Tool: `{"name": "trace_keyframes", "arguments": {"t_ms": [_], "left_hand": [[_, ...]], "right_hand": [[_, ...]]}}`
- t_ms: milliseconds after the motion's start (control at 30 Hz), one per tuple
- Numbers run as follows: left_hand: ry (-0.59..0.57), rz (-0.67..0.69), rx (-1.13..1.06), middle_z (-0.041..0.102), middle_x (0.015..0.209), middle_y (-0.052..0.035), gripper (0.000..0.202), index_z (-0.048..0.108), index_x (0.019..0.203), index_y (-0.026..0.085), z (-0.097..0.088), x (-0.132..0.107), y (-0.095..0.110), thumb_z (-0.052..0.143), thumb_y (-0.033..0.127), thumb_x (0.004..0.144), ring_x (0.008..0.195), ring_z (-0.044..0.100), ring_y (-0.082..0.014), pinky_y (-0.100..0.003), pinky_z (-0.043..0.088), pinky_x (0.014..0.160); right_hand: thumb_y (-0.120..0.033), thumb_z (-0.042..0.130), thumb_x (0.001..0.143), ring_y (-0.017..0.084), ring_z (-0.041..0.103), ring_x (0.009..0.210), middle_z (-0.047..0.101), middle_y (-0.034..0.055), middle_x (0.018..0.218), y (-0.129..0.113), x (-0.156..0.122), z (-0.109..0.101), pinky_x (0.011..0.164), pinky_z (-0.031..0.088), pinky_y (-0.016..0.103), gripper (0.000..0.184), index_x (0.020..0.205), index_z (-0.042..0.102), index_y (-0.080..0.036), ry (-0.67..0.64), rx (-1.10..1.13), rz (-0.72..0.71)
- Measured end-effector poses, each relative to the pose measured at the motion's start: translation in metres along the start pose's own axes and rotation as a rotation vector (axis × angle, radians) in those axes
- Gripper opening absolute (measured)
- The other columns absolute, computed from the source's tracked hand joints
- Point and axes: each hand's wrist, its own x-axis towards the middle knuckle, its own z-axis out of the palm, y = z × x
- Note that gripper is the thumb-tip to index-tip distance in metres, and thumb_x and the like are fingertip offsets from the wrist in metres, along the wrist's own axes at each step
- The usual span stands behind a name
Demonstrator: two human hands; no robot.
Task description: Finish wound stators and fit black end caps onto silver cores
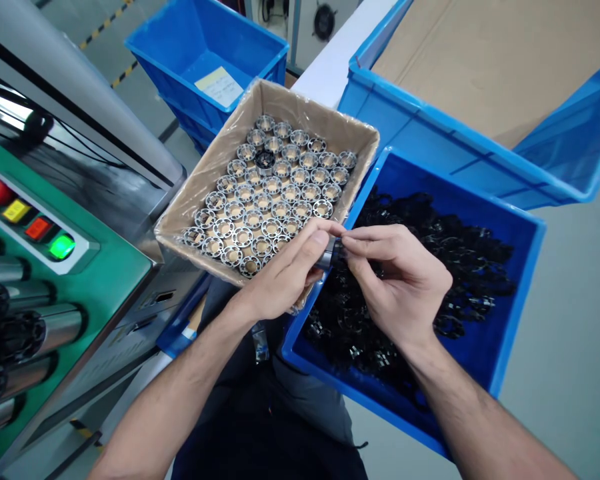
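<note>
My left hand point(285, 273) and my right hand point(400, 280) meet over the near corner of a blue bin point(520, 293), both pinching a small dark ring-shaped part point(333, 252) between the fingertips. The bin holds a heap of black ring parts point(450, 260). To the left, touching the bin, a plastic-lined cardboard box point(205, 173) carries neat rows of several silver ring parts point(275, 193), with one black part point(265, 160) sitting among them near the far side.
A green control panel point(105, 280) with red, yellow, orange and lit green buttons stands at left, metal cylinders point(40, 330) beside it. A blue bin point(200, 40) with a paper slip sits behind. At upper right another blue bin point(430, 140) holds flat cardboard point(495, 60).
</note>
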Motion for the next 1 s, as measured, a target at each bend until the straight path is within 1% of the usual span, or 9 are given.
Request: {"name": "trace_keyframes", "arguments": {"t_ms": [167,300,367,433,533,633,733,833,1000], "left_hand": [[-0.039,0.061,0.051,0.068,0.107,-0.0027,0.053,0.065,0.151,0.029,0.002,0.004,-0.001,0.067,0.070,0.117,0.086,0.061,-0.0183,-0.032,0.052,0.076],[0.141,0.226,0.342,0.074,0.132,-0.0108,0.046,0.067,0.141,0.023,-0.006,0.025,0.011,0.071,0.061,0.115,0.112,0.070,-0.0262,-0.039,0.058,0.102],[0.281,0.261,0.612,0.067,0.151,-0.0166,0.057,0.062,0.154,0.022,-0.018,0.035,0.024,0.079,0.054,0.111,0.132,0.069,-0.0348,-0.048,0.055,0.118],[0.363,0.271,0.868,0.060,0.160,-0.0206,0.076,0.056,0.166,0.021,-0.033,0.037,0.039,0.090,0.045,0.103,0.147,0.062,-0.0435,-0.058,0.050,0.126],[0.263,0.173,1.180,0.071,0.136,-0.0144,0.045,0.075,0.142,0.022,-0.051,0.025,0.054,0.087,0.033,0.101,0.129,0.070,-0.0397,-0.056,0.056,0.117],[0.059,-0.072,1.378,0.076,0.103,-0.0040,0.018,0.084,0.113,0.026,-0.057,0.006,0.052,0.080,0.022,0.096,0.095,0.072,-0.0283,-0.044,0.059,0.095],[0.004,-0.214,1.456,0.081,0.100,-0.0017,0.034,0.086,0.122,0.030,-0.051,-0.002,0.041,0.076,0.017,0.092,0.089,0.075,-0.0277,-0.039,0.056,0.083],[0.022,-0.202,1.528,0.085,0.105,-0.0037,0.037,0.086,0.124,0.030,-0.044,0.002,0.032,0.074,0.015,0.092,0.098,0.079,-0.0309,-0.039,0.056,0.084],[0.026,-0.162,1.486,0.083,0.096,-0.0023,0.026,0.089,0.115,0.030,-0.048,-0.002,0.039,0.076,0.016,0.097,0.094,0.078,-0.0287,-0.040,0.055,0.085]], "right_hand": [[-0.013,0.082,0.104,0.025,0.081,0.093,0.085,0.0039,0.098,-0.001,-0.001,0.010,0.083,0.068,0.044,0.017,0.099,0.083,-0.029,0.102,0.002,-0.008],[-0.019,0.075,0.110,0.023,0.081,0.093,0.087,0.0045,0.104,0.015,0.019,-0.020,0.086,0.065,0.042,0.015,0.110,0.087,-0.029,-0.068,-0.065,0.064],[-0.027,0.081,0.107,0.023,0.079,0.088,0.085,0.0048,0.102,0.029,0.027,-0.043,0.082,0.064,0.040,0.009,0.114,0.088,-0.028,-0.173,-0.231,0.140],[-0.037,0.095,0.097,0.026,0.079,0.090,0.082,0.0057,0.107,0.041,0.027,-0.059,0.079,0.064,0.041,0.027,0.121,0.088,-0.027,-0.362,-0.426,0.181],[-0.042,0.109,0.082,0.032,0.081,0.105,0.079,0.0089,0.124,0.051,0.017,-0.064,0.080,0.066,0.043,0.061,0.136,0.084,-0.029,-0.682,-0.625,0.189],[-0.032,0.106,0.084,0.027,0.078,0.095,0.075,0.0062,0.124,0.051,0.010,-0.057,0.073,0.063,0.039,0.055,0.133,0.081,-0.031,-0.837,-0.672,0.190],[-0.021,0.101,0.087,0.026,0.077,0.093,0.076,0.0041,0.119,0.051,0.009,-0.053,0.077,0.063,0.039,0.040,0.119,0.080,-0.029,-0.874,-0.665,0.150],[-0.010,0.095,0.088,0.030,0.079,0.103,0.081,0.0032,0.115,0.051,0.010,-0.053,0.086,0.063,0.041,0.036,0.115,0.080,-0.028,-0.897,-0.658,0.130],[-0.003,0.080,0.096,0.024,0.083,0.095,0.087,0.0003,0.111,0.057,0.016,-0.059,0.078,0.059,0.035,0.027,0.108,0.083,-0.028,-0.826,-0.573,0.227]]}}
